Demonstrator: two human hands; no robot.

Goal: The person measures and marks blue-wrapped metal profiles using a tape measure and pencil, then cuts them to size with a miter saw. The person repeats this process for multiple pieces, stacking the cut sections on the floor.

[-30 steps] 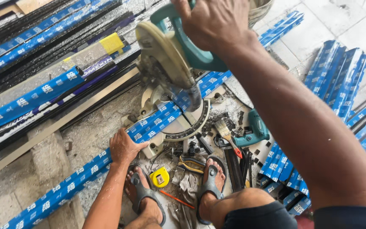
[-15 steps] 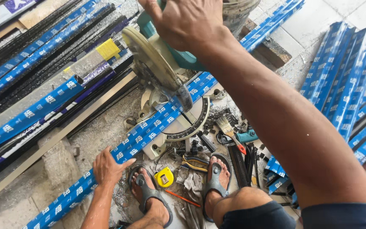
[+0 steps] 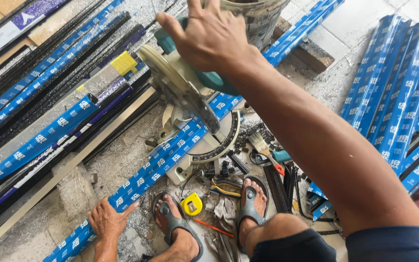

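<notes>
Miter saw [image 3: 190,92] at upper centre of frame, gripped from above by right hand [image 3: 209,36], fingers wrapped over its teal handle. Left hand [image 3: 106,221] at lower left, pressed flat on long blue-wrapped profile [image 3: 156,167] running diagonally under the blade. Yellow tape measure [image 3: 191,204] between sandalled feet, paintbrush [image 3: 263,148] right of saw base, more blue-wrapped profiles [image 3: 394,97] stacked at right edge.

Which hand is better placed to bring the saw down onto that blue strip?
The right hand, probably: it rests on top of the saw, above the blue strip. The left hand lies far down the strip, pressing it to the floor.
</notes>
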